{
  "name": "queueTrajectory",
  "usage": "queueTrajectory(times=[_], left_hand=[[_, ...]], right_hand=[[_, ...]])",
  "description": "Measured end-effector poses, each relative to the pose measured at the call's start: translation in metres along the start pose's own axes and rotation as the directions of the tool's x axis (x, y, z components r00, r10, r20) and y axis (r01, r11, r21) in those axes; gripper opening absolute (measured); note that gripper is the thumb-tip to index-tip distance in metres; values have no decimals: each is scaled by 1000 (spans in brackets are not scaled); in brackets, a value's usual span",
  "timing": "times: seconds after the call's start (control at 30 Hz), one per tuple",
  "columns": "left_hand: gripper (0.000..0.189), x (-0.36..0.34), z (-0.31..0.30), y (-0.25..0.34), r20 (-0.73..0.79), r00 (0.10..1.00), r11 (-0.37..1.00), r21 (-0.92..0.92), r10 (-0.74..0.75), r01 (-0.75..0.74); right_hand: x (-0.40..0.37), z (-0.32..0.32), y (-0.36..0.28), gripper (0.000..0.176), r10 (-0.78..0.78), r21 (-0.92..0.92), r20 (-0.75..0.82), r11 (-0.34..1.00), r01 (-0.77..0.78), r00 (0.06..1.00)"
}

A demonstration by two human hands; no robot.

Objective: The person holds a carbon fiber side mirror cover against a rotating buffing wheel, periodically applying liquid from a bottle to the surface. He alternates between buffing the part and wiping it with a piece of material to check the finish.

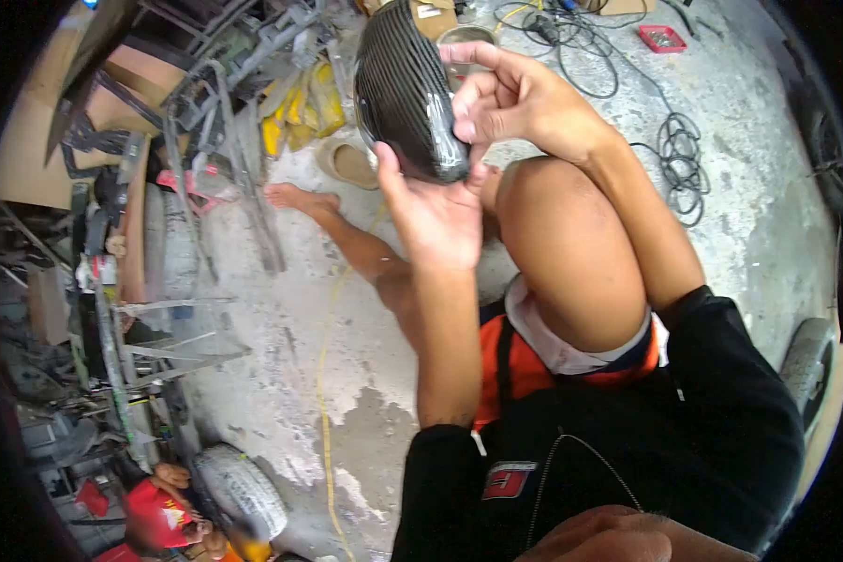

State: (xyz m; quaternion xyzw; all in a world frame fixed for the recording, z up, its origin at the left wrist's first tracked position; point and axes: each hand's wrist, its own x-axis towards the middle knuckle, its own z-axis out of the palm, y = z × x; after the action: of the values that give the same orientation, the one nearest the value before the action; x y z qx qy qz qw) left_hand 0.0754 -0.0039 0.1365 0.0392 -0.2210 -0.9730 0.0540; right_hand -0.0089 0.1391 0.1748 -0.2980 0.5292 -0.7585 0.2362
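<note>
A glossy black shell-like piece with a ribbed, carbon-fibre-like weave is held up before me, its rounded lower end towards me. My left hand supports that end from below, palm up, thumb along its left side. My right hand is at its right edge, with the thumb and bent fingers pinching there. Whether some thin film or strip sits between those fingertips is too small to make out. Behind the piece, a round container is partly covered.
On the concrete floor are a beige slipper-like item, yellow parts, coiled black cable and a red tray. Metal frames and scrap crowd the left. A tyre lies near a person in red at lower left.
</note>
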Motion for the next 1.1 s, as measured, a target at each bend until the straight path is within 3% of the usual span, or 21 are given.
queueTrajectory(times=[0.1,0.17,0.23,0.27,0.4,0.57,0.67,0.87,1.0,1.1], left_hand=[[58,-1,-6,-10,28,988,988,24,150,-150],[76,-2,-1,-14,123,982,989,9,147,-149],[73,1,-12,-16,184,968,983,27,173,-181],[73,1,-18,-17,193,968,983,56,159,-172],[61,-1,-34,-10,245,961,969,176,127,-173],[50,-1,-44,2,217,964,931,295,152,-213],[43,-2,-49,12,238,960,922,318,147,-220],[30,-4,-50,24,209,967,904,370,142,-213],[32,-2,-55,26,282,952,911,352,116,-215],[34,-5,-51,20,254,956,901,365,147,-236]], right_hand=[[4,2,9,58,-57,-76,26,995,58,998],[4,6,6,48,-96,-68,88,992,103,991],[2,13,1,37,-19,-67,24,998,21,1000],[5,13,10,36,-109,-50,21,993,110,994],[7,8,16,34,-72,-89,25,993,74,997],[8,5,21,36,-178,-95,61,978,184,982],[4,5,15,36,-109,-90,124,989,121,986],[2,3,12,36,-207,-178,180,955,238,962],[-2,1,7,37,-206,-181,216,952,247,954],[-3,-1,9,37,-211,-150,235,957,250,949]])
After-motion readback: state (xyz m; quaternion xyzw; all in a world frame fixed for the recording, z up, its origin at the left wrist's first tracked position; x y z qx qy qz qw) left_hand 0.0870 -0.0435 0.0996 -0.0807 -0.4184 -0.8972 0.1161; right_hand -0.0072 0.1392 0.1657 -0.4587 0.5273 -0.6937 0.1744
